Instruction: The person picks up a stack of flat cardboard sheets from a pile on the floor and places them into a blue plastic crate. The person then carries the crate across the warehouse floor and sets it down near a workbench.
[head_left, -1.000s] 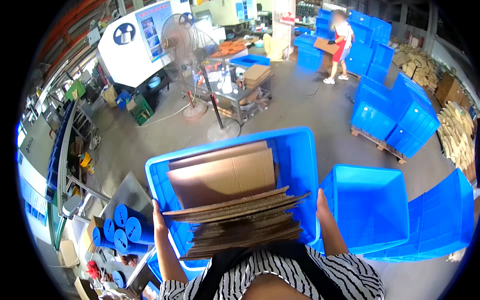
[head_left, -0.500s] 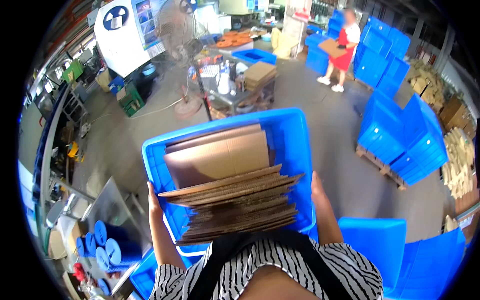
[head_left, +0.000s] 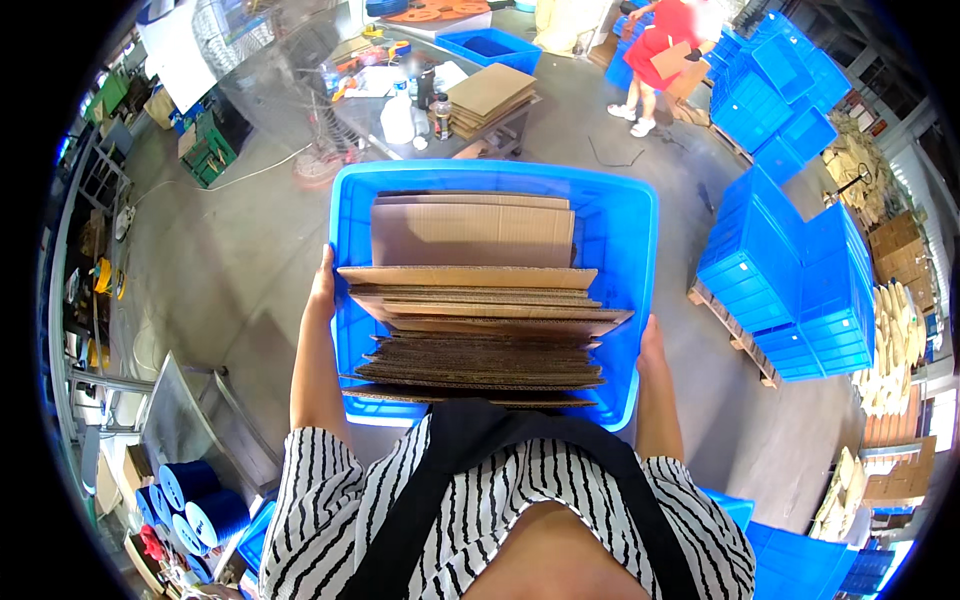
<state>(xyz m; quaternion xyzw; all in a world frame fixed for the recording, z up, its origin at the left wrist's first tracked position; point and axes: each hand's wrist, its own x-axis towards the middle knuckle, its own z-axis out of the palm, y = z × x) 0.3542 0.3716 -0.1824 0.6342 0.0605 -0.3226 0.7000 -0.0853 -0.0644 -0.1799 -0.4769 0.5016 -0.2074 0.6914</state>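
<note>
A blue plastic bin [head_left: 615,240] is held out in front of my body, one hand at each side. It contains many flat cardboard sheets [head_left: 472,238] standing on edge, the nearer ones packed tightly and the far ones leaning against the far wall. My left hand [head_left: 322,285] is pressed to the bin's left side, its fingers mostly hidden by the wall. On the opposite side, my right hand [head_left: 652,348] grips the bin's outer wall, its fingertips tucked out of sight. The bin's near edge reaches my black apron strap [head_left: 470,425].
Ahead stands a table with a cardboard stack [head_left: 490,98], bottles [head_left: 398,118] and a blue tray [head_left: 490,46]. A fan [head_left: 325,150] is to its left. Blue bins [head_left: 790,270] on a pallet stand right. A person in red [head_left: 660,50] holds cardboard farther off. Blue spools [head_left: 215,515] lie lower left.
The bin has come round from a slant to nearly square in front of me and sits higher in the picture. The table looks closer. The other person has bent forward.
</note>
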